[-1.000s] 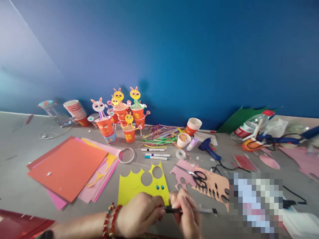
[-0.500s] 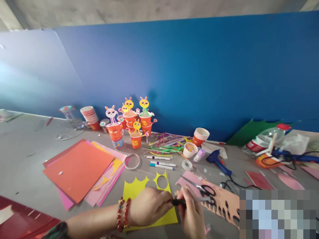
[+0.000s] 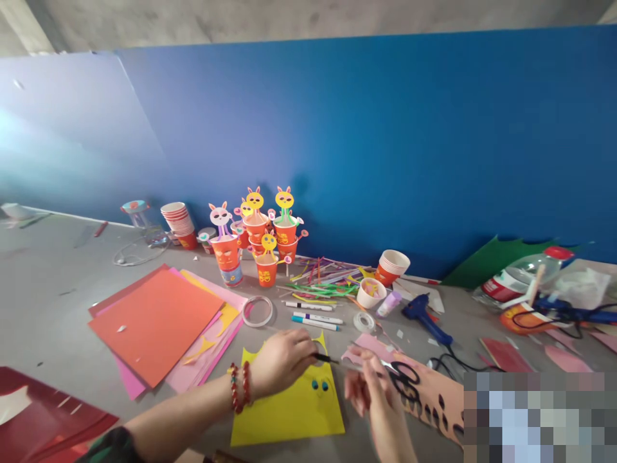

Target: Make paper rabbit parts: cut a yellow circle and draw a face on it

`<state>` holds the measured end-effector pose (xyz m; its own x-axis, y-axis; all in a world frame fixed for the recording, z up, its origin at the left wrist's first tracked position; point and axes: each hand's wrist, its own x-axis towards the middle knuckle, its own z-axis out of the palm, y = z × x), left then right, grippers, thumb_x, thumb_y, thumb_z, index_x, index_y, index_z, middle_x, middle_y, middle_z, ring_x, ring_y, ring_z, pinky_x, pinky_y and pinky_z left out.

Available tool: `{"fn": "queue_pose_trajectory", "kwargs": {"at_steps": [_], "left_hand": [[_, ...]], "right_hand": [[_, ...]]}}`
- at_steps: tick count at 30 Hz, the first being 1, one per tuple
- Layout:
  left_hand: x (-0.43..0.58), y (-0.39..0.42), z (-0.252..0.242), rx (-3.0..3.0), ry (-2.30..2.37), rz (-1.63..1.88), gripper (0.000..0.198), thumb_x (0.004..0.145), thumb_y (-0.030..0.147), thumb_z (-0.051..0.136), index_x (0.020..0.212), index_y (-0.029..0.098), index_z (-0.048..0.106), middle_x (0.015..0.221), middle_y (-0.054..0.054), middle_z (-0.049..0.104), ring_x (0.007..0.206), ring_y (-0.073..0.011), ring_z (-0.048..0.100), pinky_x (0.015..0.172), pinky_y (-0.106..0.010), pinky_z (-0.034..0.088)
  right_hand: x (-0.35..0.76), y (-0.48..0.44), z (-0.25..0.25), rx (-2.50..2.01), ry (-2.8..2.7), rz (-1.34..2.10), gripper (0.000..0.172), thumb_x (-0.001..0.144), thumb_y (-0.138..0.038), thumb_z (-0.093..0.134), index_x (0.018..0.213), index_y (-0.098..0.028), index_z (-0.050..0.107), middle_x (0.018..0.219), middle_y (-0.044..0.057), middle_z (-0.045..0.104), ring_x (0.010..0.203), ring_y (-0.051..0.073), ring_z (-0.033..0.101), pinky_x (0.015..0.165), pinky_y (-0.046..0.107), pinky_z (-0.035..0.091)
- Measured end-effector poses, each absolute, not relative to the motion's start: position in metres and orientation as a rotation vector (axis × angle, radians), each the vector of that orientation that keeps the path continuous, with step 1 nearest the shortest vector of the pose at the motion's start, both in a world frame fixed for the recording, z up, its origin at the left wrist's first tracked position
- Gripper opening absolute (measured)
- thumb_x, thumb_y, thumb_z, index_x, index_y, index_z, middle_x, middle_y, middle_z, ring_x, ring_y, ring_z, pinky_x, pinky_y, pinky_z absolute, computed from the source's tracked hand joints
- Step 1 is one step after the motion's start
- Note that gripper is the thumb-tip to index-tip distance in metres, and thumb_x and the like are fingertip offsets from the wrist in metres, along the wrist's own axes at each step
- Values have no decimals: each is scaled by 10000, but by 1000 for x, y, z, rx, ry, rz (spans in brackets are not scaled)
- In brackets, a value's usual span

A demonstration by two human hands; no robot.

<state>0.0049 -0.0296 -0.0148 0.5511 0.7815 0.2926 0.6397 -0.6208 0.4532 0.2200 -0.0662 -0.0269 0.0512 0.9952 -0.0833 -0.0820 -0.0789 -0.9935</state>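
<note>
My left hand [image 3: 284, 361], wearing two red bead bracelets [image 3: 240, 387], is closed on a slim black pen [image 3: 326, 357] above the yellow paper [image 3: 284, 415]. A blurred pale streak runs from the pen toward my right hand [image 3: 373, 392]. That hand is raised with bent fingers, right of the paper; motion blur hides whether it grips anything. The paper has a scalloped cut top edge. On its right part is a small drawn face [image 3: 319, 386] with two dark eyes. Black-handled scissors [image 3: 405, 373] lie on peach paper [image 3: 429, 379] beside my right hand.
Behind lie markers [image 3: 315, 321], tape rolls [image 3: 257, 311], coloured sticks [image 3: 322, 276] and red cups with paper animal figures [image 3: 267, 270]. Orange sheets [image 3: 157, 328] are stacked left. A blue glue gun [image 3: 427, 318], its cord and a bottle [image 3: 520, 276] stand right. A blue wall [image 3: 361, 141] rises behind.
My left hand has moved up slightly with the pen, and my right hand has drawn away from it with its fingers loosened. The drawn face on the yellow paper has come into sight.
</note>
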Motion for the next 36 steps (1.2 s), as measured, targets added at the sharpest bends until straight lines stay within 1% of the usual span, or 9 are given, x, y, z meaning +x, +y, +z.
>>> {"fn": "queue_pose_trajectory", "kwargs": {"at_steps": [3,5,8,12,16,20,25,31,36], "left_hand": [[-14,-10,-25,2498,1340,677,253,1017,280,438,969,191,671,996,-86,635,940,-231,584,833,-335,458],[-24,0,-33,2506,1409,636,246,1010,262,455,968,194,688,968,-81,632,932,-239,569,841,-356,456],[-32,8,-44,2532,1441,557,211,991,238,494,986,206,703,933,-65,637,916,-235,569,834,-353,457],[-32,13,-52,2552,1451,494,208,989,246,505,1002,203,708,923,-62,648,901,-232,580,818,-349,456],[-30,16,-52,2567,1448,475,213,990,246,503,997,201,710,928,-64,655,903,-230,582,814,-344,456],[-30,17,-50,2591,1440,459,193,981,245,519,979,204,707,927,-64,655,909,-233,582,816,-347,454],[-30,21,-50,2614,1449,461,184,982,258,524,969,206,700,959,-63,656,931,-234,582,819,-349,452],[-29,24,-52,2620,1447,487,219,1000,270,491,976,197,697,958,-71,654,941,-237,578,824,-358,455],[-33,23,-51,2616,1422,516,196,981,305,525,960,185,680,948,-77,653,943,-247,575,850,-379,457]], "right_hand": [[238,-64,-29,-1227,-932,1198,456,873,-616,609,1081,-214,549,549,-43,586,411,89,375,414,191,307],[247,-63,-33,-1226,-896,1153,477,832,-604,669,1084,-216,553,541,-46,581,411,86,380,406,182,293],[253,-65,-42,-1249,-943,1160,483,820,-598,689,1086,-214,567,541,-40,582,411,87,391,405,186,301],[251,-68,-51,-1271,-1146,1224,455,828,-604,676,1008,-195,592,553,-9,611,407,97,414,405,209,326],[249,-67,-51,-1298,-1269,1200,455,833,-619,653,950,-183,593,562,0,608,410,104,437,412,222,343],[249,-66,-49,-1322,-1304,1167,449,829,-627,644,888,-184,596,559,-5,591,401,100,426,400,222,328],[254,-68,-49,-1358,-1321,1152,459,835,-645,624,847,-187,603,568,-2,591,412,101,426,407,217,338],[255,-72,-45,-1360,-1325,1138,454,847,-638,617,831,-185,645,571,-6,584,411,99,419,399,211,338],[255,-74,-43,-1364,-1321,1109,467,856,-646,603,814,-184,656,576,-7,582,416,100,428,389,204,336]]}}
